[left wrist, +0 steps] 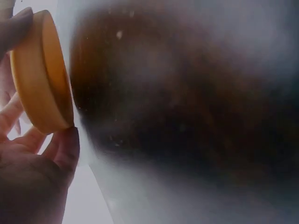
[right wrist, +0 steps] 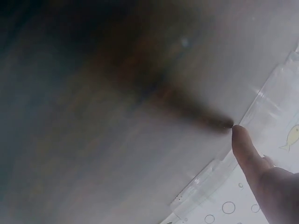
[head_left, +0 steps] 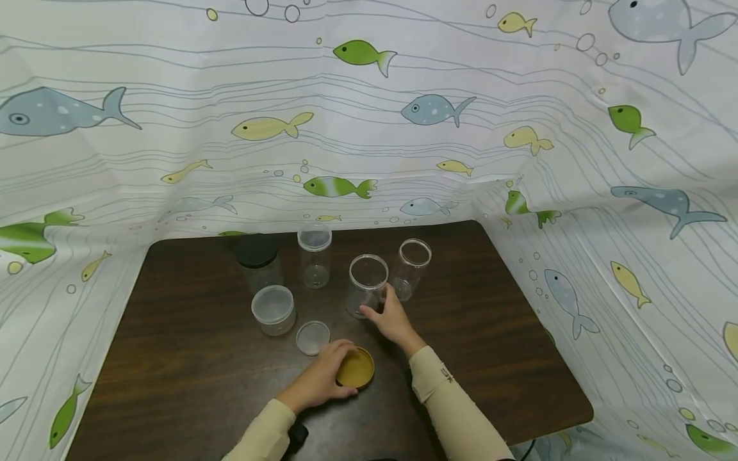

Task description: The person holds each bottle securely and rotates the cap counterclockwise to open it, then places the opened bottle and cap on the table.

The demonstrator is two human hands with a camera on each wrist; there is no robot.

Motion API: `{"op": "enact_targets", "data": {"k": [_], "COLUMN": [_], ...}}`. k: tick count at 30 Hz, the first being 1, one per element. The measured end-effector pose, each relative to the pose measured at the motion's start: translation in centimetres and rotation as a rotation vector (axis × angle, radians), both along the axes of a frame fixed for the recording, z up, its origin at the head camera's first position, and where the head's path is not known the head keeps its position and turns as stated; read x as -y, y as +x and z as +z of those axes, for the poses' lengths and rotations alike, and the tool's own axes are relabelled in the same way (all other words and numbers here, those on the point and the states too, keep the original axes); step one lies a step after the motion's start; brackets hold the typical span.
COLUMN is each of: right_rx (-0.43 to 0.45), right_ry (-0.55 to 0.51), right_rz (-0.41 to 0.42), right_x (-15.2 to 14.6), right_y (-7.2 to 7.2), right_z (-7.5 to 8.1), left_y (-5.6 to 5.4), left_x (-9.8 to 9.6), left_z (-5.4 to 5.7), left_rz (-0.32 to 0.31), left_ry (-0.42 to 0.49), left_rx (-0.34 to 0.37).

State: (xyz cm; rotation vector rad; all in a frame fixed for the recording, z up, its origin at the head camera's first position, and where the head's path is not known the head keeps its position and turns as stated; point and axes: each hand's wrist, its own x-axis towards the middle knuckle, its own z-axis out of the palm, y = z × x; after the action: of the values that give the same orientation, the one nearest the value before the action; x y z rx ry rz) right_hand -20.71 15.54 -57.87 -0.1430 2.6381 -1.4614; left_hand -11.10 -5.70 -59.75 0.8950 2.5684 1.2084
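Note:
My left hand (head_left: 327, 376) pinches a gold lid (head_left: 355, 369) by its rim, with the hollow side facing up. In the left wrist view, thumb and fingers span the edge of that gold lid (left wrist: 37, 74), which is close over the dark tabletop. A clear, lidless jar (head_left: 364, 296) stands ahead of it, and my right hand (head_left: 394, 320) grips its lower right side with the thumb at the front. The right wrist view shows the right thumb (right wrist: 247, 154) by clear plastic; the rest of that hand is mostly hidden.
Another open clear jar (head_left: 410, 272) stands just right of the gripped one. To the left are a tall jar with a translucent lid (head_left: 315, 256), a black-lidded jar (head_left: 257, 262) and a short lidded jar (head_left: 273, 310). A loose translucent lid (head_left: 312, 337) lies near the left hand.

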Motion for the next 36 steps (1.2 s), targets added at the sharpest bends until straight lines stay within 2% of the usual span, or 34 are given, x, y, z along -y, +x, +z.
{"op": "enact_targets", "data": {"k": [4,11,15,19,26,28,30,33,36], "right_rx": [0.018,0.026,0.024,0.027,0.037,0.035,0.037,0.047,0.058], "right_ry": [0.006,-0.002,-0.012,-0.005,0.015,0.014,0.010,0.005,-0.008], "right_rz": [0.000,-0.001,-0.016,-0.021,-0.013,-0.007,-0.005,-0.013,-0.017], "right_x": [-0.1,-0.2,-0.1,-0.1,0.2,0.2,0.1,0.1,0.0], "right_y": [-0.1,-0.2,-0.2,-0.1,-0.1,-0.1,0.0,0.1,0.1], "right_z": [0.0,0.2,0.3,0.2,0.1,0.1,0.1,0.1,0.0], "left_y": [-0.4,-0.6,-0.4,-0.2,0.1,0.1,0.0,-0.2,-0.5], "left_x": [-0.5,-1.1,-1.2,-1.1,0.8,1.8,2.9,4.8,6.8], "left_z": [0.0,0.1,0.1,0.2,1.4,1.7,1.8,1.9,1.9], "left_rz": [-0.010,0.016,0.015,0.016,0.045,0.069,0.114,0.234,0.361], "left_ry": [-0.049,-0.147,-0.176,-0.147,0.034,0.102,0.185,0.268,0.281], "left_rx": [-0.024,-0.084,-0.081,-0.055,-0.039,-0.043,-0.077,-0.169,-0.241]}}
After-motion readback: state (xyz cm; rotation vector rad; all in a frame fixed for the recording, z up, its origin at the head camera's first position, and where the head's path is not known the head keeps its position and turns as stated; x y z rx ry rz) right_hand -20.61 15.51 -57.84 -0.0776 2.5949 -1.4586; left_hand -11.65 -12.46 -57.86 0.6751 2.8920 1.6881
